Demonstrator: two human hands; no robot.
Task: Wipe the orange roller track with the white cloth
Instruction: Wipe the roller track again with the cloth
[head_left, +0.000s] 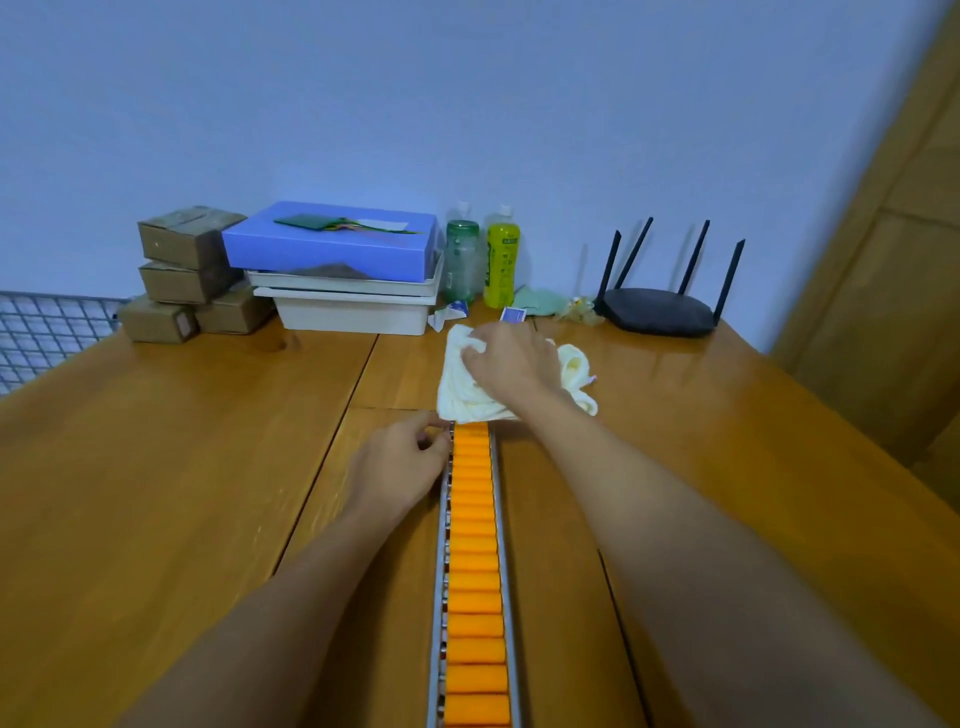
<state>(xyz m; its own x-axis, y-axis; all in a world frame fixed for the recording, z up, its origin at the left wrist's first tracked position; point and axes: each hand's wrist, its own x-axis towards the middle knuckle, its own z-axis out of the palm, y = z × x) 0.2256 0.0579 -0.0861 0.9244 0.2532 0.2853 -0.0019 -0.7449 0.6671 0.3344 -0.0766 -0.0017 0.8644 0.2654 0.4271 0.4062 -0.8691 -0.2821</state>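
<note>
From my head camera, my right hand (506, 358) is stretched far forward, palm down, fingers curled into the white cloth (467, 395) and gripping a bunched fold of it; the cloth lies crumpled on the wooden table (171, 467) at the far end of the orange roller track (474, 545), its near hem overlapping the track's last roller. My left hand (402, 462) sits at about nine o'clock from that far end, fingers bent and pinched against the grey side rail, touching it. The track runs straight from six o'clock at the bottom of the picture up toward twelve, between my two forearms, all its rollers bare below the cloth. To either side of the track the tabletop is open wood. Beyond the cloth, toward twelve, stand a green bottle (461, 260) and a yellow bottle (502, 262); at eleven, stacked white trays (353, 306) under a blue box (332, 244), then cardboard boxes (187, 270) at ten. A black router (662, 309) sits at one o'clock near the table's far edge.
</note>
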